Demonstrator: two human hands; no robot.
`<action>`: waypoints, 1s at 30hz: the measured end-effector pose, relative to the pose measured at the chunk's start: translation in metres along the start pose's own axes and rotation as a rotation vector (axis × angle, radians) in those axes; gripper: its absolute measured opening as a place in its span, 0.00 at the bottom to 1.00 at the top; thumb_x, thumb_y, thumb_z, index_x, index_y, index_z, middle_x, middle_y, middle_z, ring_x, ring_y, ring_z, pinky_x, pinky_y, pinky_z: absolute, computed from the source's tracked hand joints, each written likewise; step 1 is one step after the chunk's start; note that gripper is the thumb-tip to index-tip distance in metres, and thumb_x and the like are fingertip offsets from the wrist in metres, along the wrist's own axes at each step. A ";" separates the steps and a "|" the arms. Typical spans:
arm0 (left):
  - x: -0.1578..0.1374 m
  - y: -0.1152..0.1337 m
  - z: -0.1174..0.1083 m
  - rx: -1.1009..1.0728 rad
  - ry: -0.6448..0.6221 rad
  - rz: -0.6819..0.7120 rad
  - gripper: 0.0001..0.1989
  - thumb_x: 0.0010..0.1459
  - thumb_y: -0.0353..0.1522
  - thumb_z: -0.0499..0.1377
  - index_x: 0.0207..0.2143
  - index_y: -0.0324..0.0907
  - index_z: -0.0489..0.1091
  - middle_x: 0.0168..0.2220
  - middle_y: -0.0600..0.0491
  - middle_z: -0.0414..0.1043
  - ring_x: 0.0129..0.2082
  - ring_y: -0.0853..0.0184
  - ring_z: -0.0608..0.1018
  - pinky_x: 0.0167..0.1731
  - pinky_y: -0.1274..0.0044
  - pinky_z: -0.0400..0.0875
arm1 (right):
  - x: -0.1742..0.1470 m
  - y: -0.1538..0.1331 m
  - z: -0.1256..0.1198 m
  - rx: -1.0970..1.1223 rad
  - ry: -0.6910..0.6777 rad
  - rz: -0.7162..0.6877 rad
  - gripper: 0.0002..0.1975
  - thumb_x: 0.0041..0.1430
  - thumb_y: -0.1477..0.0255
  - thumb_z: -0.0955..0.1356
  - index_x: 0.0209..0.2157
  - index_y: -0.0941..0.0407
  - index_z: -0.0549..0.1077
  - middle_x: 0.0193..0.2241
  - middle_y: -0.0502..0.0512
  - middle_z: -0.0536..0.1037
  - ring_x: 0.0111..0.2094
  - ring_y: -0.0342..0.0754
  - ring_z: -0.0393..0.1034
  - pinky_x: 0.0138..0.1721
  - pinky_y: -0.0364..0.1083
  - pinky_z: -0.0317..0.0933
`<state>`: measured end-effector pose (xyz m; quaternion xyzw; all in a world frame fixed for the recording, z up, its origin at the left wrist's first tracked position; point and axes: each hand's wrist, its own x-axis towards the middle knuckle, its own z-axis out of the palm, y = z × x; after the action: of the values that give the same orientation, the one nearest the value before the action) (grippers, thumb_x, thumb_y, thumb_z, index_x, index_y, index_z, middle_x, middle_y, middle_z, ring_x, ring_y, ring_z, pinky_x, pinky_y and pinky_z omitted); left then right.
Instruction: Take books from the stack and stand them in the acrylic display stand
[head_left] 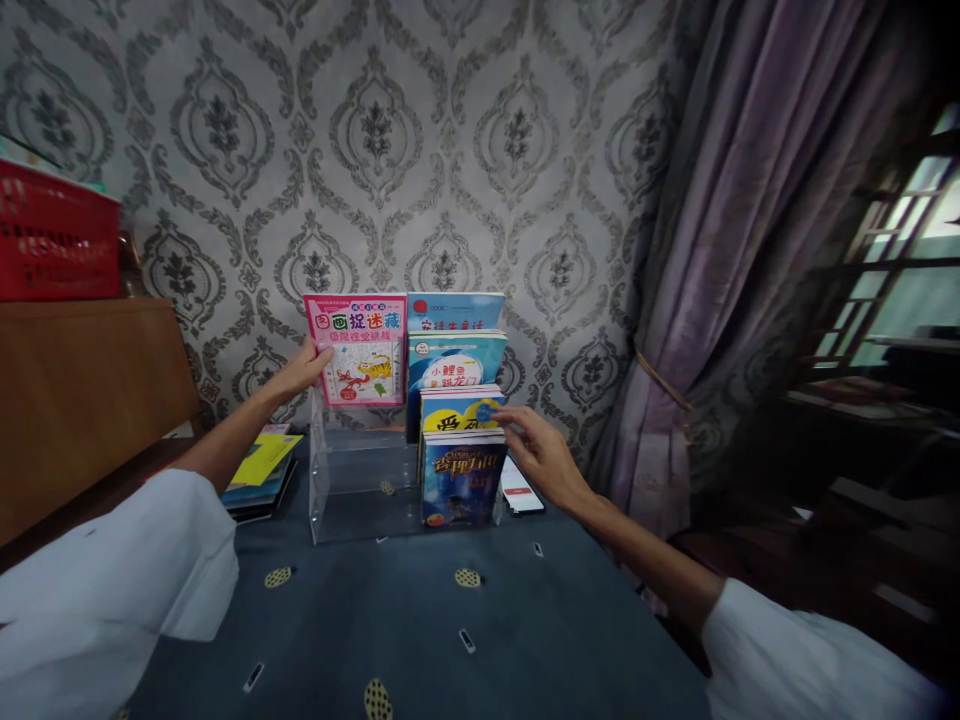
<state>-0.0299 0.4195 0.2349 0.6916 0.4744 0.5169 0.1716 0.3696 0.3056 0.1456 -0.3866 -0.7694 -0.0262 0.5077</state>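
A clear acrylic tiered rack (360,470) stands on the table, with children's books in its tiers. My left hand (304,368) grips the left edge of a pink picture book (366,350), its thumb on the front cover, in the top left of the rack. On the right side, my right hand (538,452) has its fingertips at the right edge of a blue-and-yellow book (456,410). Behind that stand a teal book (457,355) and a light blue book (459,312). Lowest in front is a dark blue book (461,482).
A phone (521,488) with a lit screen lies right of the rack. To the left are a yellow sheet (264,460) on stacked items, a wooden cabinet (90,385) and a red basket (56,235). A purple curtain (720,250) hangs at right; the dark patterned tablecloth (337,620) extends in front.
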 end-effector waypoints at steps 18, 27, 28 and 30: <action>0.002 0.008 0.003 0.003 -0.001 0.017 0.15 0.57 0.36 0.61 0.43 0.40 0.63 0.32 0.55 0.66 0.26 0.69 0.69 0.16 0.81 0.60 | 0.013 -0.013 0.000 0.002 -0.008 -0.042 0.14 0.63 0.76 0.62 0.42 0.51 0.78 0.47 0.59 0.79 0.50 0.55 0.75 0.40 0.50 0.72; -0.001 0.013 0.002 0.030 0.002 -0.014 0.16 0.58 0.36 0.61 0.46 0.39 0.63 0.35 0.52 0.68 0.29 0.67 0.71 0.16 0.82 0.61 | 0.036 -0.020 0.001 -0.048 0.005 -0.140 0.15 0.63 0.77 0.62 0.43 0.52 0.78 0.47 0.58 0.79 0.50 0.54 0.74 0.47 0.52 0.70; 0.000 0.011 0.002 0.033 0.008 -0.018 0.16 0.59 0.36 0.61 0.46 0.39 0.63 0.35 0.52 0.68 0.29 0.67 0.72 0.17 0.82 0.62 | 0.047 -0.024 0.001 -0.061 0.012 -0.171 0.15 0.63 0.77 0.62 0.43 0.52 0.78 0.46 0.58 0.79 0.50 0.54 0.74 0.49 0.53 0.69; 0.002 0.007 0.002 0.019 0.020 -0.024 0.15 0.59 0.36 0.61 0.45 0.40 0.63 0.35 0.52 0.68 0.29 0.68 0.72 0.17 0.82 0.62 | 0.071 -0.034 0.002 -0.087 0.030 -0.217 0.15 0.63 0.78 0.61 0.43 0.51 0.78 0.46 0.58 0.80 0.52 0.55 0.73 0.52 0.55 0.67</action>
<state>-0.0249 0.4187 0.2400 0.6824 0.4892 0.5171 0.1663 0.3332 0.3232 0.2139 -0.3222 -0.7971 -0.1205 0.4962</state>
